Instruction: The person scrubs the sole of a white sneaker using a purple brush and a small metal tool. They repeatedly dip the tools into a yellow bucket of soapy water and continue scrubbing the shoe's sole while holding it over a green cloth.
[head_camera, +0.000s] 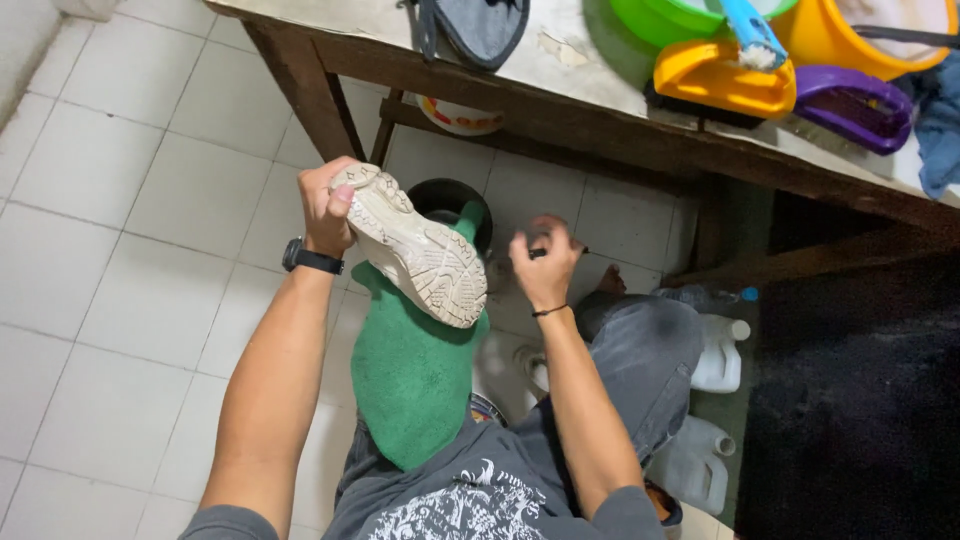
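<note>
Draped over the person's lap, a green towel (410, 370) lies just below both hands. Left hand (327, 207) grips a pale shoe (420, 250) by its end, sole turned up, fingers wrapped tight; right hand (543, 262), just beside the shoe, is closed around a small dark object (540, 253). Beyond them, a tabletop (560, 55) carries an orange brush (722, 80).
</note>
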